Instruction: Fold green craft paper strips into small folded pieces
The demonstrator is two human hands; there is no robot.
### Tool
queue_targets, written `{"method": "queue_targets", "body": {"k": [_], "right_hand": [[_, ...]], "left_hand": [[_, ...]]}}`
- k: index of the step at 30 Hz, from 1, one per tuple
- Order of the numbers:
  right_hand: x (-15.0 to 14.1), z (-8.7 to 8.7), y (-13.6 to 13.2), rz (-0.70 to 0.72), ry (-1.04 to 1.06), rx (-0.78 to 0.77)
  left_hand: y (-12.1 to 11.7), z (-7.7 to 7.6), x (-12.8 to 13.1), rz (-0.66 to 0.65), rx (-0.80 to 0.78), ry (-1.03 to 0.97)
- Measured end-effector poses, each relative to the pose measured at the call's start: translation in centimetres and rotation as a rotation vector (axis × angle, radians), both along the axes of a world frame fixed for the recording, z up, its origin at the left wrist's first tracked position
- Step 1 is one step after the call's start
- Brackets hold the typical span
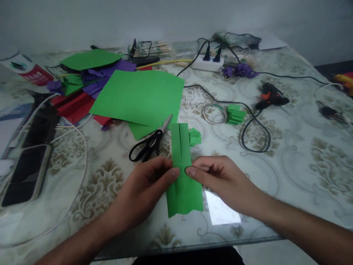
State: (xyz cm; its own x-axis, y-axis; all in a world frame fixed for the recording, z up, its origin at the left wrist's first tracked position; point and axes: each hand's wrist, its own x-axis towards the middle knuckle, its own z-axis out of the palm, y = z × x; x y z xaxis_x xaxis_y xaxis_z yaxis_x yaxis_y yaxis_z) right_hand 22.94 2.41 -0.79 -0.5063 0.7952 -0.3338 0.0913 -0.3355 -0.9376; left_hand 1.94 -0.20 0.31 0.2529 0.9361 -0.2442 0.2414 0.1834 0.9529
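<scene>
A strip of green paper [184, 191] is held between both hands above the front of the table. Its long sides are folded inward to a middle seam at the far end, while the near end spreads wider with visible creases. My left hand [150, 184] pinches the left edge, thumb on top. On the right edge, my right hand [217, 176] pinches with its thumb on top as well. Black-handled scissors [154, 141] lie just beyond my left hand, blades slightly apart. A small folded green paper piece [195, 136] shows behind the strip.
Large green sheets [138, 97] lie beyond the scissors, beside red paper [73, 106] and purple paper [116, 68]. A black glue gun [271, 96], its cord looping, rests at right. A white power strip [208, 63] stands at the back. Phones [27, 175] and white cable lie left.
</scene>
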Motion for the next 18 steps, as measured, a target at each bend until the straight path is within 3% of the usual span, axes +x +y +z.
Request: {"method": "queue_targets", "body": {"k": [18], "right_hand": [[-0.06, -0.32, -0.27, -0.022, -0.048, 0.096]], "left_hand": [[0.16, -0.14, -0.15, -0.034, 0.094, 0.118]]}}
